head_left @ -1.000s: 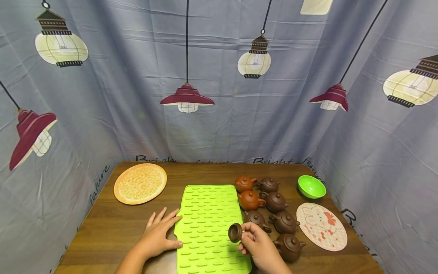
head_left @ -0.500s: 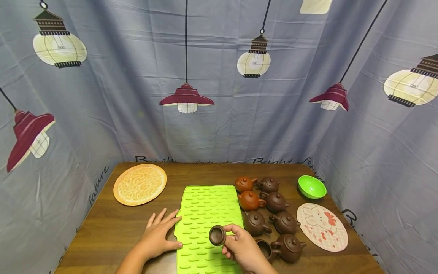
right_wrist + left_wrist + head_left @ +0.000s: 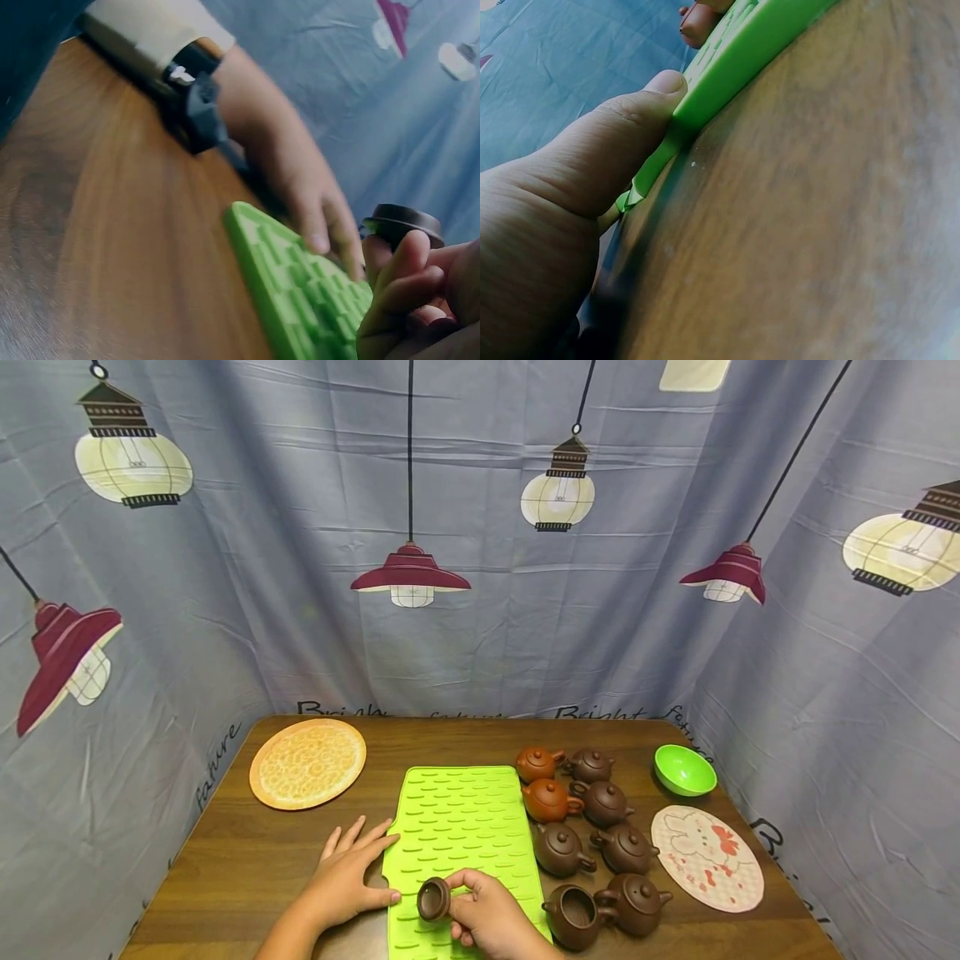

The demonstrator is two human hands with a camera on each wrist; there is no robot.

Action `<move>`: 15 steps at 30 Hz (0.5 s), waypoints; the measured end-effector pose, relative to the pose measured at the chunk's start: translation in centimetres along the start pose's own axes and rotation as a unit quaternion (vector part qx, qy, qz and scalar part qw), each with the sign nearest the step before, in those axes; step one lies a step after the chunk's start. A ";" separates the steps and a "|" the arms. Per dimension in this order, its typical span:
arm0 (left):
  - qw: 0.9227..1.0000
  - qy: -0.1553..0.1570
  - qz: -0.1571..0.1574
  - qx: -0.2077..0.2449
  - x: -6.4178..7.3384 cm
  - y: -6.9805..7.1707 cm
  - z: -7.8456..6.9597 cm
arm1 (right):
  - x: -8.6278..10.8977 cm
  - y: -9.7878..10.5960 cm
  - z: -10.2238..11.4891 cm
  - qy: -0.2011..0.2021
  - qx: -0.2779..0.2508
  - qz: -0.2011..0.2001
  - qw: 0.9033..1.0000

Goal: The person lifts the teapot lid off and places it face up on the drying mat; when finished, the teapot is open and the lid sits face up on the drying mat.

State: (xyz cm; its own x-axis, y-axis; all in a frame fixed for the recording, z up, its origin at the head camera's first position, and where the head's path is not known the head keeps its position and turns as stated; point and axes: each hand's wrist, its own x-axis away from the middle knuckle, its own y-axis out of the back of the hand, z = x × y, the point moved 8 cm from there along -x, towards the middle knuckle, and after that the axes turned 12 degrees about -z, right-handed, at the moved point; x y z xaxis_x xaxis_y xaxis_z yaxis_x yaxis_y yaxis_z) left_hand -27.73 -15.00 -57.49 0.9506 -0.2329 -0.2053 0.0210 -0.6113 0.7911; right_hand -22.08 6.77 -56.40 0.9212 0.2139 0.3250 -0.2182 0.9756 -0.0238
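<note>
Over the near part of the green ridged mat (image 3: 472, 810), my right hand (image 3: 486, 912) pinches a small dark brown teapot lid (image 3: 433, 900), its hollow underside showing in the head view. The lid (image 3: 406, 217) sits at the fingertips in the right wrist view. My left hand (image 3: 347, 877) lies at the mat's left edge with fingers spread and straight. In the left wrist view its thumb (image 3: 622, 127) touches the mat's edge. A lidless brown teapot (image 3: 572, 933) stands just right of the mat, its inside visible.
Right of the mat stand two orange teapots (image 3: 550, 800) and several lidded brown teapots (image 3: 636, 906). Farther right are a green bowl (image 3: 686, 771) and a round rabbit-print mat (image 3: 705, 860). A round orange-yellow mat (image 3: 307, 764) lies at the back left. Grey-blue curtains surround the wooden table (image 3: 225, 860).
My right hand has carried the lid leftward over the green mat, away from the lidless teapot, which now shows fully. The left hand has stayed in place.
</note>
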 end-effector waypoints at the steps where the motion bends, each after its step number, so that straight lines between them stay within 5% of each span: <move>1: 1.000 0.000 0.000 0.000 0.0 0.0 -0.1 | -0.1 -0.2 -0.3 -0.002 0.012 -0.005 1.000; 15: 1.000 -0.006 -0.009 0.012 0.1 0.2 -0.3 | -0.4 -1.6 -1.4 -0.007 0.077 -0.020 0.997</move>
State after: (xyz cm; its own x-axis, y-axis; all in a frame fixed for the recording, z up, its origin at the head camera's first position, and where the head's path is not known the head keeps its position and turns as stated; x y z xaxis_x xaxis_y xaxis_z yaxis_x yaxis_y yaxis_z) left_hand -27.54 -14.92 -57.20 0.9463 -0.2312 -0.2260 0.0299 -0.6334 0.7732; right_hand -21.65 5.23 -57.79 0.9260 0.1739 0.3350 -0.2297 0.9639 0.1345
